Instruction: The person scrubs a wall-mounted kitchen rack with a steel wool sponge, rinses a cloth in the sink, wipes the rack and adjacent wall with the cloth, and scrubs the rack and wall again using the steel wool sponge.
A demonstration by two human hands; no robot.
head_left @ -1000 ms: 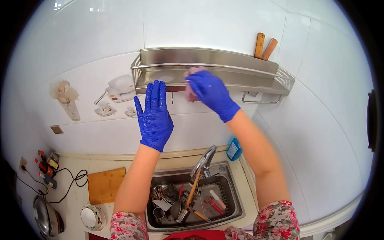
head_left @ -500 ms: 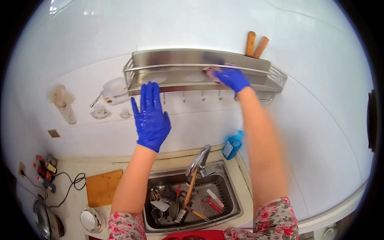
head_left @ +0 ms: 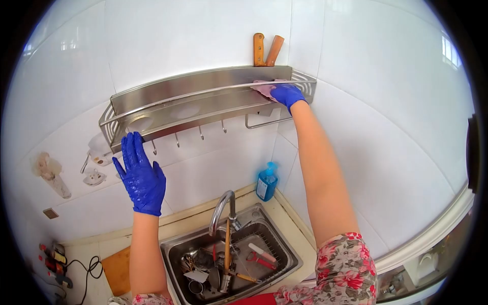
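The right hand (head_left: 288,95) is grasping a pink cloth (head_left: 264,90) at the metal shelf's (head_left: 173,91) three o'clock end, while the left hand (head_left: 142,177), unclenched, is reaching its eight o'clock corner.

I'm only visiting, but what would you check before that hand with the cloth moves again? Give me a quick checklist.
1. Right hand has the cloth: ok, at the right end of the metal shelf.
2. Firmness of its grip: cannot tell, fingertips are partly hidden.
3. Both hands gloved: ok, blue gloves on each.
4. Left hand steadying the shelf: cannot tell; its fingers are at the front edge, but contact isn't clear.
5. Wooden handles well away from the cloth: not ok, I'd say; they stand up just behind it.
6. Blue bottle upright and apart from the arms: ok.
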